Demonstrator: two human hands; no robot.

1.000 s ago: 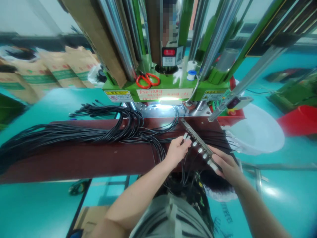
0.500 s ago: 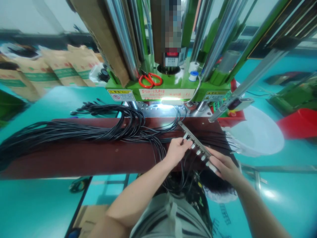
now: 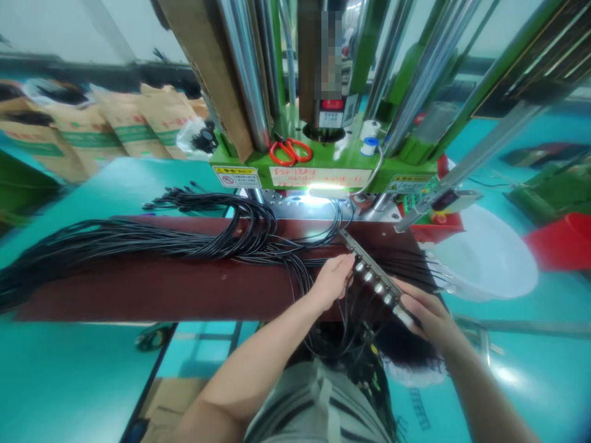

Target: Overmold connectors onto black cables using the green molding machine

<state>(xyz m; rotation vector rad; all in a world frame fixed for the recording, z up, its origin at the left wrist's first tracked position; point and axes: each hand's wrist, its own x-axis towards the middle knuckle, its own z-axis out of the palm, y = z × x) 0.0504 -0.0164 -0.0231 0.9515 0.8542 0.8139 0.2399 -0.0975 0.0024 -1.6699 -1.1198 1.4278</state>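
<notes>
A metal bar (image 3: 373, 266) with several silver connectors (image 3: 378, 289) along its lower side lies slantwise over the brown board (image 3: 184, 295). My right hand (image 3: 422, 311) is closed round the bar's lower right end. At the upper left part of the bar, my left hand (image 3: 335, 280) has its fingers pinched beside the connectors; what is between them is too small to make out. Thin black cables hang below the bar near my left hand. A large bundle of black cables (image 3: 184, 237) stretches across the board to the left.
Behind the board stands a green machine (image 3: 272, 175) with steel columns, red-handled scissors (image 3: 290, 151) and a blue-and-white spool (image 3: 369, 146) on it. On the right are a white basin (image 3: 494, 258) and a red bucket (image 3: 561, 243). Paper sacks (image 3: 124, 126) stand at the back left.
The view has shifted slightly, so most things sit further right. My left hand has moved a little down from the bar's connectors. My right hand still holds the bar.
</notes>
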